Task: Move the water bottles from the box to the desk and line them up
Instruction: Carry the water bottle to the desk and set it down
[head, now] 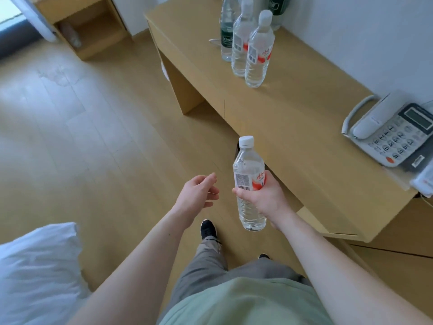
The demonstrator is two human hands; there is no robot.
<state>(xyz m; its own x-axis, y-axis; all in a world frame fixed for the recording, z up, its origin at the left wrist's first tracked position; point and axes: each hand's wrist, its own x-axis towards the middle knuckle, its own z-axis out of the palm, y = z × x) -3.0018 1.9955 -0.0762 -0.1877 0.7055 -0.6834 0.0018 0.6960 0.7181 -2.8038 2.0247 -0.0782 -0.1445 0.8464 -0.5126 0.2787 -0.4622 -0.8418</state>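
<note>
Head view: right hand wrapped around an upright water bottle just off the desk's front edge, apparently bound for the bottle row near the far end; left hand empty, fingers loosely apart.

Floor: pale wood-look planks, glare from daylight at the upper left.
Wall: plain white, behind the desk.
Desk: light wood, long, set against the wall.
Telephone: grey-white corded set at the desk's right end.
Open cabinet: light wood, top left.
Bedding: white, lower left corner.
</note>
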